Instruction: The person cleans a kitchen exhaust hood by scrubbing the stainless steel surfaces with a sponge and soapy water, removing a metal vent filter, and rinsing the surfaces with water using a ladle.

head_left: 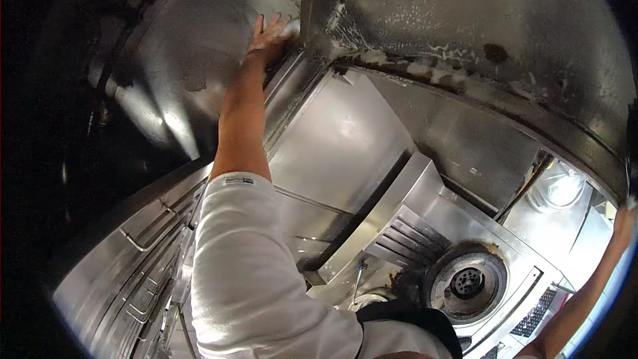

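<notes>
My left hand [269, 38] is raised high against the stained metal panel [199, 46], beside a corner post. Its fingers are spread over the surface, and a small white wad, which looks like a cloth [292, 27], shows under them. Far to the right, my right hand [623, 221] reaches up to the lower rim of the metal hood [571, 126]. Its fingers are mostly cut off by the dark edge of the view, and a bit of something white shows beside them. White suds and brown grease streak the hood panel [432, 6] at the top.
Below is a steel cooking range with a round burner [468, 282] and a slotted panel [409, 236]. A bright lamp [561, 189] hangs at the right. Steel fronts with handles [136, 242] line the lower left. The hood's rim crosses overhead.
</notes>
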`<state>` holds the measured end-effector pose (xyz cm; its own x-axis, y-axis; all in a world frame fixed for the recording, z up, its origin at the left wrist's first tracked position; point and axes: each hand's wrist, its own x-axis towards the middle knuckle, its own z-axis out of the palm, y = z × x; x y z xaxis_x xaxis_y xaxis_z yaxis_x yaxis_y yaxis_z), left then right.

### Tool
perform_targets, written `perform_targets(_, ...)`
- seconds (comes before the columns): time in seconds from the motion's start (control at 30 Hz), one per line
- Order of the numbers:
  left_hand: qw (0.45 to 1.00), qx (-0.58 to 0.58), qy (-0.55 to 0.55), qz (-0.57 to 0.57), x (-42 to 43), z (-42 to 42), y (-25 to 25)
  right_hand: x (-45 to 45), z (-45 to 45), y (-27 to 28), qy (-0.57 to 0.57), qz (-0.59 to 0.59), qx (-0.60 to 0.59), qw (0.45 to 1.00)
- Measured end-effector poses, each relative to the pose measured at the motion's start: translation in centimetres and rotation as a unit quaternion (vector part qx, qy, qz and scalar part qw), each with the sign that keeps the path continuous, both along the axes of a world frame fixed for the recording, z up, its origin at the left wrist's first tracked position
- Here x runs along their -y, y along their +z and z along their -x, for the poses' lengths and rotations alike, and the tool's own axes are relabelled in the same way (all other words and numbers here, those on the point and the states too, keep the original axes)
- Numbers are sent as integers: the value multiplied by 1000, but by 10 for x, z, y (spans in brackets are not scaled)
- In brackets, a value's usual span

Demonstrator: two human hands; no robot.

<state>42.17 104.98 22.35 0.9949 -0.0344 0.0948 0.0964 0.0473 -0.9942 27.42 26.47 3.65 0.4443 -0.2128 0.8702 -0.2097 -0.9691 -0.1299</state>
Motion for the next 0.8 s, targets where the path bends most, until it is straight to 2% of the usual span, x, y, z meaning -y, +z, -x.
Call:
perform_targets(0.07,999,41,-12,29,-17,-1,25,7,-7,-4,-51,-5,-11,999)
perform_targets(0.1,964,205,-86,145,-33,-10,53,3,-7,-1,-68,-22,-22,997)
perform_targets(0.17,910,333,-97,229,-23,-20,95,8,-7,-3,-31,-11,-7,999)
perform_targets(0.2,897,359,-91,241,-18,-28,107,10,-6,-3,-12,-3,-2,1000)
perform_targets(0.23,910,327,-102,234,-15,-39,104,6,-9,0,-59,-40,-18,997)
perform_targets(0.3,939,236,-146,202,-18,-62,67,15,-6,-1,7,16,9,1000)
perform_targets(0.33,956,203,-190,97,-37,-76,34,16,-6,-2,43,42,26,998)
perform_targets(0.37,948,220,-213,-83,-71,-92,-1,3,-6,2,23,71,36,997)
perform_targets(0.4,881,326,-207,-274,-116,-106,-28,3,-7,3,12,73,29,997)
perform_targets(0.43,963,171,-206,25,-86,-70,-23,8,-7,1,1,72,28,997)
perform_targets(0.47,917,68,-149,363,-48,-30,-16,11,-7,-2,-5,67,26,997)
perform_targets(0.5,893,133,-120,412,-3,5,9,14,-5,-4,4,26,19,999)
perform_targets(0.53,861,195,-94,459,16,25,23,1,-6,2,-45,22,24,998)
perform_targets(0.57,831,353,-68,425,-8,43,29,5,-3,0,-12,32,27,999)
perform_targets(0.6,847,395,-72,348,-30,61,31,13,1,-2,18,45,30,998)
perform_targets(0.63,858,433,-72,269,-22,101,28,7,1,3,-21,24,0,999)
perform_targets(0.67,844,473,-61,246,-27,125,25,-7,6,12,-59,4,-33,998)
perform_targets(0.7,820,504,-38,267,-30,139,27,-12,6,15,-98,-18,-65,993)
perform_targets(0.73,801,529,-21,281,-27,147,26,-1,0,7,-102,9,-49,994)
perform_targets(0.8,807,501,-30,311,-4,139,14,28,-10,-15,-106,64,-20,992)
